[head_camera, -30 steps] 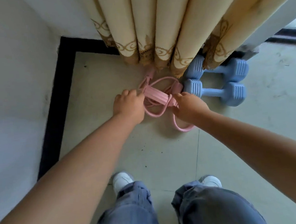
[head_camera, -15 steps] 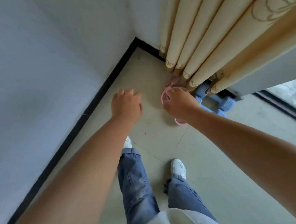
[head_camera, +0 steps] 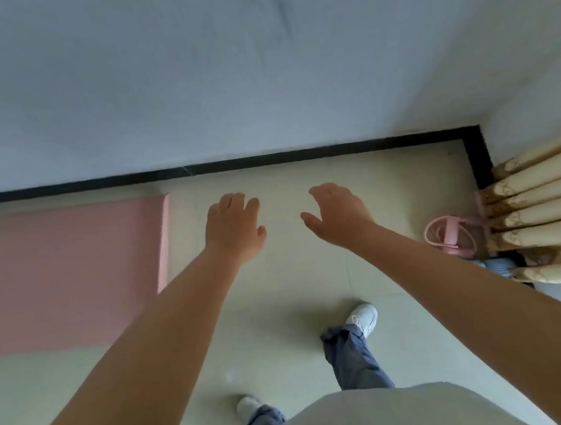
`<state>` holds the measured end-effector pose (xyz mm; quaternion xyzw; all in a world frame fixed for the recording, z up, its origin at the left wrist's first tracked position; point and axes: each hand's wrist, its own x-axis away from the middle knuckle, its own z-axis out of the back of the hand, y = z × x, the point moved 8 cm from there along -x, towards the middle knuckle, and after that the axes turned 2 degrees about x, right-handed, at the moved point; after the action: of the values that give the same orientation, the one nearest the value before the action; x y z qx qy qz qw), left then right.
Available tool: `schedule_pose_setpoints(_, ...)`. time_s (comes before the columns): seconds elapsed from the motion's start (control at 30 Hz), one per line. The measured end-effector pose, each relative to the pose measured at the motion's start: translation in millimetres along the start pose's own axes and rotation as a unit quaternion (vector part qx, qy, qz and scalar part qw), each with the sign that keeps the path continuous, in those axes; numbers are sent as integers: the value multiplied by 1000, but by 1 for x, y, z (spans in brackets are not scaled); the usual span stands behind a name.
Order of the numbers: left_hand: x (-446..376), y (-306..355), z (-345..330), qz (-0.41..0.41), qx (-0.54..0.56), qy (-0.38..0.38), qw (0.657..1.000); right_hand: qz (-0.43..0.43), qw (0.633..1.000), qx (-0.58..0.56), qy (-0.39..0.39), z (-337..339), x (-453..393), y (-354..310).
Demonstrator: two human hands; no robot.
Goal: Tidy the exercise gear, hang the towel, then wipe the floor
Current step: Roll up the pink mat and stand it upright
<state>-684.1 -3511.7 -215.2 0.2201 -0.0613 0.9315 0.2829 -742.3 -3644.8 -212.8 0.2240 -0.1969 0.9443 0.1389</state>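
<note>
Both bare forearms are stretched forward over the tiled floor (head_camera: 289,280), palms turned down. The left hand (head_camera: 234,225) is held with its fingers (head_camera: 233,201) relaxed and lying close together, slightly bent at the tips, and the thumb set a little apart to the right; nothing is held in it. The right hand (head_camera: 337,215) is held beside it, well apart from it, with the fingers loosely bent downward and the thumb spread out to the left; nothing is gripped by it either. Neither hand is seen to touch the floor.

The pink skipping rope (head_camera: 449,235) is seen coiled on the floor at the right, with one handle lying across the loops, just beside the hems of the cream curtain (head_camera: 546,207). A blue dumbbell (head_camera: 498,265) is partly seen nearer, mostly hidden under the curtain folds and behind the right forearm. A pink exercise mat (head_camera: 65,270) is laid flat on the floor at the left, near the black skirting (head_camera: 267,160) that runs along the foot of the white wall (head_camera: 224,73) and turns at the far right corner.

White trainers (head_camera: 363,317) and blue-grey trousers (head_camera: 355,359) are seen below the arms. No brand, label or writing can be read on anything.
</note>
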Motion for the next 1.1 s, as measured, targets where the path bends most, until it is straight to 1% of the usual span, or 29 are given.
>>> schedule_pose_setpoints(0.1, 66, -81, -33, 60, 52, -9, 997, 56, 998, 34, -22, -47, 15, -92)
schedule_pose_setpoints(0.2, 137, -152, -71, 101, 95, -19, 990, 88, 993, 57, -48, -101, 37, -175)
schedule_pose_setpoints(0.3, 205, -218, -105, 141, 110, -32, 983, 113, 988, 68, -84, -152, 61, -253)
schedule_pose_setpoints(0.4, 252, -271, -129, 165, 120, -40, 978, 136, 982, 72, -108, -189, 74, -321)
schedule_pose_setpoints(0.5, 278, -314, -143, 186, 135, -35, 973, 154, 978, 76, -115, -214, 77, -374)
schedule_pose_setpoints(0.6, 289, -350, -154, 203, 139, -41, 968, 164, 975, 82, -122, -231, 71, -412)
schedule_pose_setpoints(0.7, 281, -382, -160, 198, 138, -61, 968, 154, 976, 77, -133, -244, 51, -434)
schedule_pose_setpoints(0.93, 235, -478, -153, 173, 106, -103, 974, 70, 983, 53, -163, -259, -22, -475)
schedule_pose_setpoints(1.1, 197, -561, -146, 184, 122, -92, 971, 34, 985, 45, -166, -268, -67, -524)
